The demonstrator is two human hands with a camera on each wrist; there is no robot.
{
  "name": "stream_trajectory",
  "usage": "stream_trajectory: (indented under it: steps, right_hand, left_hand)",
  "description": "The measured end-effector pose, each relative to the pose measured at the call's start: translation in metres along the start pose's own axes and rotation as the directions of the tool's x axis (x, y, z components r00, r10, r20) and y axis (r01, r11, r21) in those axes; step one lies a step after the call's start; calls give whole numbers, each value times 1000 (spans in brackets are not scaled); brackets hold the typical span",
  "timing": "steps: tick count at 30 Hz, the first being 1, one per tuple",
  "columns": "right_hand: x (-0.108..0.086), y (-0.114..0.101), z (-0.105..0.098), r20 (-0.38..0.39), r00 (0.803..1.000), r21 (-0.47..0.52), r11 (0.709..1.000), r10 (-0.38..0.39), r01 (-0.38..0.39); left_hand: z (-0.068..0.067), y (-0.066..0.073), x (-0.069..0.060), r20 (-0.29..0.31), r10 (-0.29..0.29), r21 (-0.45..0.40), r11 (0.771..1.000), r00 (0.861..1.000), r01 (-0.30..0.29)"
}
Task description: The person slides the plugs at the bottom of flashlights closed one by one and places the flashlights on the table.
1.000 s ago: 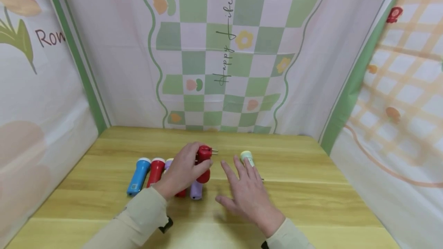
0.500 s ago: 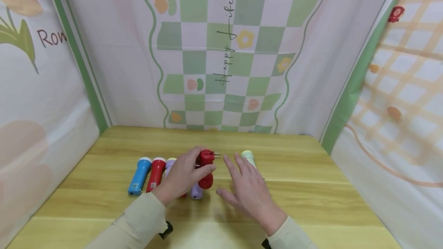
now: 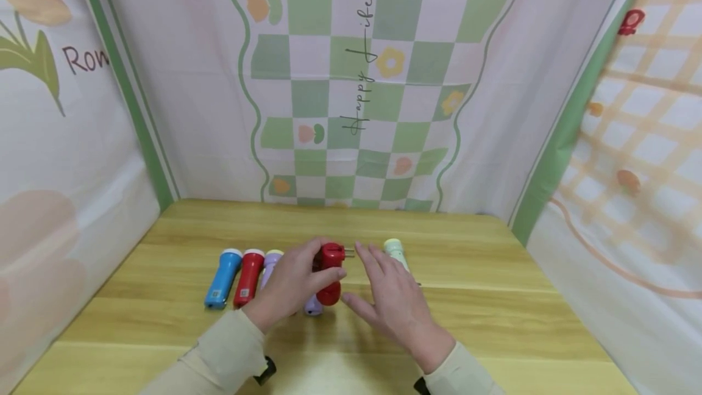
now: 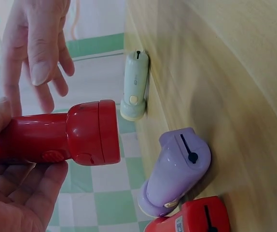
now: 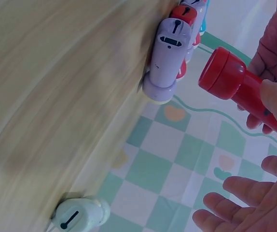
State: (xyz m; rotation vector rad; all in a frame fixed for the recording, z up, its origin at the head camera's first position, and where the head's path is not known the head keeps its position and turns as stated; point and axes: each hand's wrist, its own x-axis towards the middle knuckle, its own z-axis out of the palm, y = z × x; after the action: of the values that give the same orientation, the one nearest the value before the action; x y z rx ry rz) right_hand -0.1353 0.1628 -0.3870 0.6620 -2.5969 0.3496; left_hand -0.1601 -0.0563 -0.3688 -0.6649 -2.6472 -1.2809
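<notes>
My left hand (image 3: 290,282) grips a red flashlight (image 3: 332,256) above the table, metal plug prongs sticking out to the right at its far end. In the left wrist view, the flashlight's wide head (image 4: 95,133) extends beyond my thumb and fingers. My right hand (image 3: 395,303) is just to the right, fingers extended and thumb apart, holding nothing. A pale green flashlight (image 3: 393,250) lies beyond it, partly hidden. A purple flashlight (image 5: 167,60) and another red flashlight (image 4: 196,215) lie on the table beneath my left hand.
A blue flashlight (image 3: 223,279), a red one (image 3: 249,278) and a purple one (image 3: 271,264) lie side by side to the left on the wooden table (image 3: 493,322). Printed cloth (image 3: 351,78) hangs behind the table and on both sides.
My left hand has moved slightly right and nearer to me with the red flashlight, narrowing the gap to my right hand. The right hand has barely shifted and its fingers stay extended.
</notes>
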Motion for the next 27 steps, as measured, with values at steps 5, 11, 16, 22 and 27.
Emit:
stream_trajectory:
  steps: [5, 11, 16, 22, 27]
  right_hand:
    - [1, -2, 0, -23, 1000, 12, 1000, -18, 18]
    - [1, -3, 3, -110, 990, 30, 996, -84, 88]
    - [1, -5, 5, -134, 986, 42, 994, -94, 101]
    - [1, -8, 5, -160, 984, 44, 995, -83, 91]
    - [2, -9, 4, -204, 974, 53, 992, -101, 114]
  left_hand:
    - [1, 1, -2, -11, 3, 13, 1000, 1000, -2]
    - [1, 3, -6, 4, -33, -8, 999, 999, 33]
    - [3, 3, -8, 16, -46, -22, 999, 999, 47]
    - [4, 1, -9, 21, -30, -27, 999, 999, 30]
    - [5, 2, -11, 21, -14, -36, 999, 1000, 15]
